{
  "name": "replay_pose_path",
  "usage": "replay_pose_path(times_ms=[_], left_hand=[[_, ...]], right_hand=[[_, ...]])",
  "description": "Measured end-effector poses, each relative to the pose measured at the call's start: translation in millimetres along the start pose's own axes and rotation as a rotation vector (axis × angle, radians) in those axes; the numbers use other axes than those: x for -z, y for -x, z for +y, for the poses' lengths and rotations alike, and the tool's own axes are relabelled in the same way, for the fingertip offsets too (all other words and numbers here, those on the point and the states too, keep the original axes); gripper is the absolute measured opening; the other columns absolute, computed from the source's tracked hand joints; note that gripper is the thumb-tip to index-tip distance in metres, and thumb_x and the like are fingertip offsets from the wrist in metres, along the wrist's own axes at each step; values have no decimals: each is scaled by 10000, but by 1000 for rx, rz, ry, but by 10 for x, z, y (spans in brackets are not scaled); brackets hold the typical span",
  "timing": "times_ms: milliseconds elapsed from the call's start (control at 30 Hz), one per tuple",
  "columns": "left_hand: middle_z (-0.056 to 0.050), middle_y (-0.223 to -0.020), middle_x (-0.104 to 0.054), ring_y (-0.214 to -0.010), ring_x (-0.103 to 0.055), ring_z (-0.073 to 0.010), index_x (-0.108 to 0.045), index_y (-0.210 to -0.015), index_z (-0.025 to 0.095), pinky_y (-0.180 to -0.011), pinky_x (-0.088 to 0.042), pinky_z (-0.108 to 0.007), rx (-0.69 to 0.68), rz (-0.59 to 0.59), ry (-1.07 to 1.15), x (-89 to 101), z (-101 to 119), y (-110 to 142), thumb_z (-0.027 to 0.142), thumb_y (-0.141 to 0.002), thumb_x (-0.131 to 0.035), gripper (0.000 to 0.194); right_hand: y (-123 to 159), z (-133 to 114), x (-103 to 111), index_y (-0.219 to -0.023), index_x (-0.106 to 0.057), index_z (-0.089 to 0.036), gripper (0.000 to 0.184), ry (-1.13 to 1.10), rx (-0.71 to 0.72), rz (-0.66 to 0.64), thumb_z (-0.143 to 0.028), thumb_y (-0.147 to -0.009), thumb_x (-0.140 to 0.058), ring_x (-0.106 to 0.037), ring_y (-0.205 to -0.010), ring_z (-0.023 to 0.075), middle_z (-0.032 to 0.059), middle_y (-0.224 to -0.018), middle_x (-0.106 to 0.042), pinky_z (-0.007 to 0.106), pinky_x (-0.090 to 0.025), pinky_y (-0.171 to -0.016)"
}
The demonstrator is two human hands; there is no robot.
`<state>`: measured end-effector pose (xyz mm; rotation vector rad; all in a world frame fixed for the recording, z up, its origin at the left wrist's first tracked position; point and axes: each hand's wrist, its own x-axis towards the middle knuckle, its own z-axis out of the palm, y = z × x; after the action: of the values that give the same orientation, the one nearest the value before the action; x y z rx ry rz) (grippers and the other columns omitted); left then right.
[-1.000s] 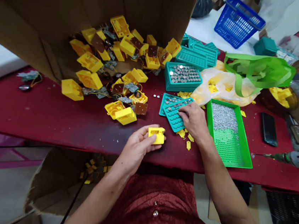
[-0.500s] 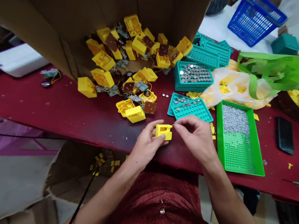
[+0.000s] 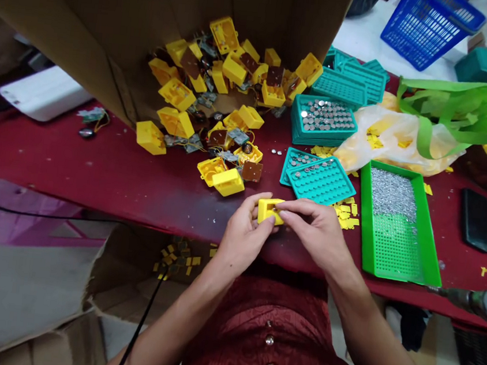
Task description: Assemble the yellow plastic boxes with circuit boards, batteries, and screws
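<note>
My left hand (image 3: pixel 244 238) grips a small yellow plastic housing (image 3: pixel 269 209) just above the near edge of the red table (image 3: pixel 75 170). My right hand (image 3: pixel 319 231) meets it from the right, its fingertips pinched against the housing's open side; whatever they pinch is too small to see. Just behind the hands lie two teal trays (image 3: pixel 319 182) with a few silver button cells in their pockets. A pile of yellow housings with circuit boards and wires (image 3: pixel 217 98) spills from a tipped cardboard box (image 3: pixel 113 12) at the back left.
A green tray of small silver parts (image 3: pixel 391 221) lies right of my hands, small yellow tabs (image 3: pixel 345 212) beside it. Behind are stacked teal trays with cells (image 3: pixel 323 120), plastic bags (image 3: pixel 405 135), a blue basket (image 3: pixel 429 28). A phone (image 3: pixel 476 218) and a drill tip (image 3: pixel 475 301) are at right.
My right hand left the teal tray, came back toward me and closed its fingertips onto the yellow housing. My left hand has kept hold of the housing. The camera shifted left.
</note>
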<state>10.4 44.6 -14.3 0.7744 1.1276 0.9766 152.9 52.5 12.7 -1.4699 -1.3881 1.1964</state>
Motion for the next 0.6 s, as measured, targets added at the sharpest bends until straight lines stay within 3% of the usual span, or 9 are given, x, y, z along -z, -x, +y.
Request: replay_pose_path(times_ms=[133, 233, 367, 500, 600], left_hand=[[-92, -1090, -650, -882, -671, -158, -530, -1202, 139, -815, -585, -313, 28, -7, 14, -3, 26, 9, 155, -789, -657, 432], [-84, -1068, -659, -867, -677, -156, -543, -1187, 138, -797, -589, -302, 37, 3, 27, -18, 49, 21, 141, -787, -663, 417], [-60, -1009, -671, -840, -675, -143, -564, -1181, 151, -709, -595, -247, 138, -1, 162, -33, 121, 38, 119, -778, -675, 419], [-61, -967, -678, -801, -668, -138, -620, -1115, 136, -646, -595, -222, 315, -88, 301, -40, 181, 53, 114, -763, -683, 358], [-63, -968, -670, -810, -658, -146, -629, -1097, 135, -631, -594, -229, 299, -75, 263, -54, 177, 58, 119, -752, -692, 351]], right_hand=[[15, -7, 112, -918, -775, -221, 181, -174, -71, -157, -253, -779, -664, -635, -734, 117, 31, -918, -711, 272, -531, -677], [15, -8, 131, -882, -759, -207, 148, -203, -81, -114, -245, -761, -682, -633, -697, 112, 18, -865, -717, 275, -537, -678], [33, -15, 104, -822, -742, -209, 87, 61, 81, 70, -185, -799, -661, -643, -747, 124, -4, -810, -723, 289, -523, -758], [65, -39, 84, -875, -746, -221, 186, 289, 257, 52, -121, -867, -589, -655, -838, 132, 6, -872, -731, 291, -512, -816], [75, -51, 92, -876, -735, -207, 168, 361, 264, 62, -120, -872, -591, -653, -827, 133, 14, -870, -724, 289, -505, -802]])
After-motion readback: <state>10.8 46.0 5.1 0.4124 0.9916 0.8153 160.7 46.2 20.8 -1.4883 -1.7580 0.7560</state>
